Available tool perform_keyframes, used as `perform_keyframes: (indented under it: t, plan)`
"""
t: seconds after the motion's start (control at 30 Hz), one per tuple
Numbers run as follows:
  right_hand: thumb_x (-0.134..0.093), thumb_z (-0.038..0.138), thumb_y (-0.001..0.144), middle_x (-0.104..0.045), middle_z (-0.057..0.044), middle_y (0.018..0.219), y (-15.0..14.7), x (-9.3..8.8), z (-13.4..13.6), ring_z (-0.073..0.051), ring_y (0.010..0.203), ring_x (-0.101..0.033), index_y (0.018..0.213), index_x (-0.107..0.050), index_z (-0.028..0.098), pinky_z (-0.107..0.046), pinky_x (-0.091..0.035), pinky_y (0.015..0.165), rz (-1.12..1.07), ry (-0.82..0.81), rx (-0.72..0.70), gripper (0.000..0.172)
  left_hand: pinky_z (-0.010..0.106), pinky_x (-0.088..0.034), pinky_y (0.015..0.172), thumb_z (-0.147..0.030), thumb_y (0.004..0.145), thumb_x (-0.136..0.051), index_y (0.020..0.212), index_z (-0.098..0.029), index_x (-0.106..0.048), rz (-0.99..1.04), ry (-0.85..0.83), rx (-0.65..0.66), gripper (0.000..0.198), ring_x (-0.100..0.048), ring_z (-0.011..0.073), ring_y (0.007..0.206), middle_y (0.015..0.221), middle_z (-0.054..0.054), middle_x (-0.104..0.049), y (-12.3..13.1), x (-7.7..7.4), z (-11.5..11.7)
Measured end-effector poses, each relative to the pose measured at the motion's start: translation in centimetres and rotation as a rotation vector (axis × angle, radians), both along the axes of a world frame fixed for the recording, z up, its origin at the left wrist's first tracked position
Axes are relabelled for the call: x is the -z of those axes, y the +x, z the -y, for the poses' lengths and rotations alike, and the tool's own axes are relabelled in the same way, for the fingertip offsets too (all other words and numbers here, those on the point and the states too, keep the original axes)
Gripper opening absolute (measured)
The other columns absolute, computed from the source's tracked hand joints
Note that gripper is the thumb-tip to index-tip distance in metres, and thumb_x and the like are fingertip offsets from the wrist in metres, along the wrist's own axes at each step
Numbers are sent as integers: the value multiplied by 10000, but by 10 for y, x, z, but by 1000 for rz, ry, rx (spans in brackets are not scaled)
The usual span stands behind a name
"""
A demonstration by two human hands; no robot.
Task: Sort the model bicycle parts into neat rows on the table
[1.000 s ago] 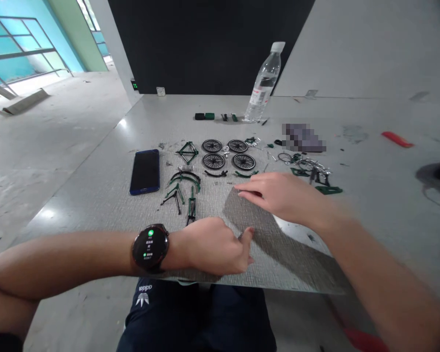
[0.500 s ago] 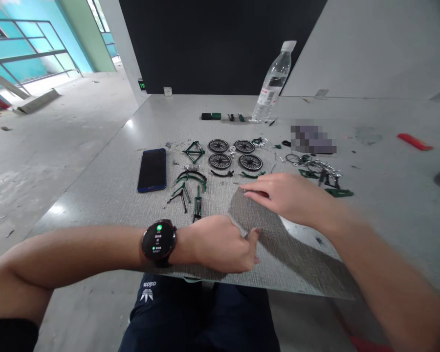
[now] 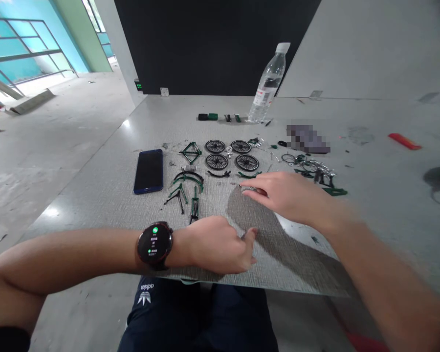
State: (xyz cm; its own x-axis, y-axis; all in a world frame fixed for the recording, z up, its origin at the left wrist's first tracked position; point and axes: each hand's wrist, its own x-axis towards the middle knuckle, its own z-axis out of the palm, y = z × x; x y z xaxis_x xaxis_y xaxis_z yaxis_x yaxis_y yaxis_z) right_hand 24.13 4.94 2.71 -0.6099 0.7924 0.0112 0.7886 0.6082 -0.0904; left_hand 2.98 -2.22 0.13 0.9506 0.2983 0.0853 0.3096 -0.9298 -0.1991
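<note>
Near the centre of the frame, the right hand (image 3: 284,196) is pointing left, index finger extended and thumb lying slightly apart below it; its fingertips are hovering at or touching the tiny parts (image 3: 233,184), and whether they are pinching one I cannot tell. At lower centre, the left hand (image 3: 218,245) is curling loosely, thumb sticking out; its palm is facing away, so whatever it may be holding is staying hidden. Four spoked wheels (image 3: 216,162) are lying above the hands at mid-frame, and a green-and-black fork (image 3: 194,201) is lying just above the left hand. The grey tabletop (image 3: 106,200) is also bearing a phone (image 3: 148,171) at centre left and a bottle (image 3: 267,88) at upper centre. A metal railing (image 3: 25,58) is standing upper left.
</note>
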Motion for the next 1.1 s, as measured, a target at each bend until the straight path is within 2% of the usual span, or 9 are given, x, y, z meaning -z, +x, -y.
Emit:
perform_keyframes:
  t: [0.2, 0.5, 0.7, 0.87, 1.1]
  plan:
    - [-419, 409, 1040, -773, -74, 1151, 0, 4, 0, -249, 917, -725, 1241, -746, 259, -364, -541, 730, -6, 16, -35, 412, 289, -300, 378, -375, 1050, -443, 1318, 76, -565, -3, 1, 2, 539, -536, 165, 373, 483, 17, -602, 1, 0, 0]
    - [-418, 391, 1043, -756, -87, 1211, -10, -2, 3, -283, 996, -719, 1325, -704, 235, -397, -555, 757, 26, -52, -30, 431, 319, -313, 372, -383, 1062, -419, 1355, 82, -540, -51, -25, -14, 563, -564, 186, 388, 503, 23, -620, 2, -3, 1]
    - [-432, 411, 1039, -767, -73, 1181, -8, -1, 3, -266, 930, -727, 1324, -704, 252, -367, -544, 689, 15, -40, 8, 425, 325, -311, 361, -370, 1067, -398, 1356, 80, -546, -62, -13, -14, 555, -558, 189, 378, 492, 22, -613, 1, -3, 1]
    - [-438, 401, 1040, -761, -76, 1202, -6, 2, 2, -267, 972, -725, 1284, -730, 256, -369, -554, 739, 6, -39, -19, 408, 307, -312, 371, -380, 1062, -411, 1344, 71, -558, -31, 0, -15, 552, -556, 179, 376, 486, 23, -611, 1, -1, 1]
    - [-431, 405, 1041, -766, -53, 1194, -7, 3, 2, -259, 972, -728, 1279, -726, 259, -356, -551, 722, 27, -15, -22, 406, 325, -319, 355, -361, 1070, -383, 1344, 93, -546, -48, -7, 1, 555, -539, 183, 362, 482, 11, -601, 2, -3, 0]
